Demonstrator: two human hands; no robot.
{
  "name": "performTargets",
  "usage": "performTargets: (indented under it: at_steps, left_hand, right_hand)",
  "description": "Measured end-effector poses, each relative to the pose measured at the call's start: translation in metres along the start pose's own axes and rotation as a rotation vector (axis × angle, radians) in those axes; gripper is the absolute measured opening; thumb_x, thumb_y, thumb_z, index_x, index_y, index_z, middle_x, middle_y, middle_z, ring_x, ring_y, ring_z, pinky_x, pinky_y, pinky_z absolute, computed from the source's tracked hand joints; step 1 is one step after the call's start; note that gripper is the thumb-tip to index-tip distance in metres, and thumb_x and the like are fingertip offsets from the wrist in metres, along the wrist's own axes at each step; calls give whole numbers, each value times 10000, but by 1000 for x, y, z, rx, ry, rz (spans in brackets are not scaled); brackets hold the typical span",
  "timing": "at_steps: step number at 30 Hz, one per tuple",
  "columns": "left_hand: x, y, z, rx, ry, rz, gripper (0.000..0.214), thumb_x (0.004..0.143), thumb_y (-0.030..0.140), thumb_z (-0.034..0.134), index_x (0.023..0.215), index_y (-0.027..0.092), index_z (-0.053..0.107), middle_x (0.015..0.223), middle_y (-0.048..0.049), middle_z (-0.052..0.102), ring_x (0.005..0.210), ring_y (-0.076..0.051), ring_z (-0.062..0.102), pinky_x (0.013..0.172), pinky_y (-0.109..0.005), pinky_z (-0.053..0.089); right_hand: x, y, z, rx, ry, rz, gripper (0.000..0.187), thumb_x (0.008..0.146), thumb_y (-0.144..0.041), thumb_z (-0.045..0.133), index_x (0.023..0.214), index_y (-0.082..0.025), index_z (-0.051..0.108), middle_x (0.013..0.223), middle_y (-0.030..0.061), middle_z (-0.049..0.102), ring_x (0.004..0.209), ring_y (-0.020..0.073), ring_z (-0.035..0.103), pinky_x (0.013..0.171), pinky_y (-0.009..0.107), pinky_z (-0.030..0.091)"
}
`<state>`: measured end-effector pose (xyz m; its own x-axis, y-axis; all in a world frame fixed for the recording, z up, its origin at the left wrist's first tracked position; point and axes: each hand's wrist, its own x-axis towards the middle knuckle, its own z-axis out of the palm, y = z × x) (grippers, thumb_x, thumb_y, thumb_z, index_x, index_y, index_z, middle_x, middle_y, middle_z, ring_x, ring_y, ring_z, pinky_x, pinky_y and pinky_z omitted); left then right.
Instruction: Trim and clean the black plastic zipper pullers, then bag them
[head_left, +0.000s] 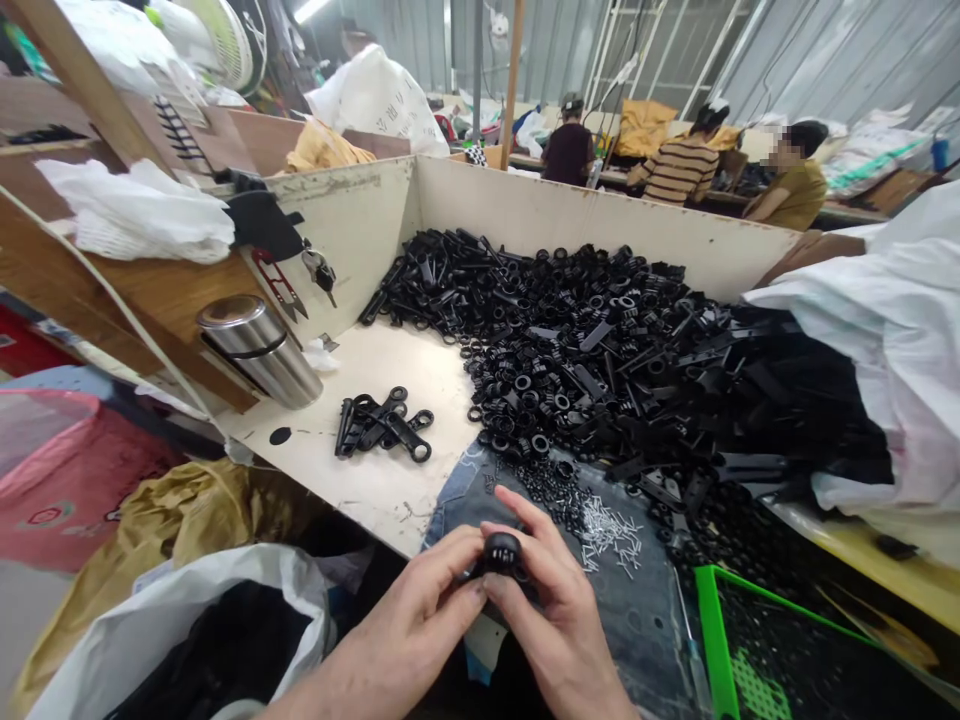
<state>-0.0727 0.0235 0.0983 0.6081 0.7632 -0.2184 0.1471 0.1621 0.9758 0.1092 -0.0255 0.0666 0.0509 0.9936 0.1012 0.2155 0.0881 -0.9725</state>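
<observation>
A small black plastic part with a ribbed round end (502, 551) is pinched between my two hands, over the front edge of the denim cloth (637, 610). My left hand (424, 605) grips it from the left with thumb and fingers. From the other side my right hand (551, 590) closes on it, its index finger stretched forward. Just beyond lie loose silver pins (611, 535) and tiny black pieces (551, 485). A few black flat pieces with ring ends (386, 422) lie stacked to the left. The underside of the held part is hidden by my fingers.
A big heap of black plastic parts (570, 350) fills the walled bench. A steel flask (259, 350) stands left, near red-handled snips (279, 283). A green-rimmed tray (709, 640) is at right; an open white sack (187, 630) sits lower left. Several people work farther back.
</observation>
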Motion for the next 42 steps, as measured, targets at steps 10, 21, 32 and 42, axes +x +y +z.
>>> performTargets:
  at_steps: [10,21,32,42]
  left_hand:
    - [0,-21,10,-200,118,40,388,937,262,651,1317,294,580,1555,-74,445,1450,-289,429,1143,-415,447]
    - [6,-12,12,-120,-2,23,444,938,396,702,1372,320,646,1405,-41,659,1292,-268,607,1130,-360,465]
    - [18,-6,-3,-395,-30,-116,736,834,367,817,1484,323,474,1478,-103,570,1296,-280,587,1084,-433,480]
    - [23,4,22,-581,-50,-139,283,951,326,677,1167,146,720,834,-40,671,792,-148,608,771,-266,502]
  right_hand:
    - [3,-9,3,105,70,95,186,959,-377,650,1023,-240,759,1000,57,733,937,214,682,847,264,537]
    - [-10,-3,11,119,94,121,247,935,-412,668,1077,-245,782,985,77,744,893,235,696,812,291,567]
    - [20,-9,-5,371,50,323,319,875,-492,754,1022,-209,762,845,11,691,803,161,635,758,260,538]
    - [23,-4,-1,285,120,256,423,901,-555,692,1177,-239,742,1162,81,661,1046,209,635,862,284,542]
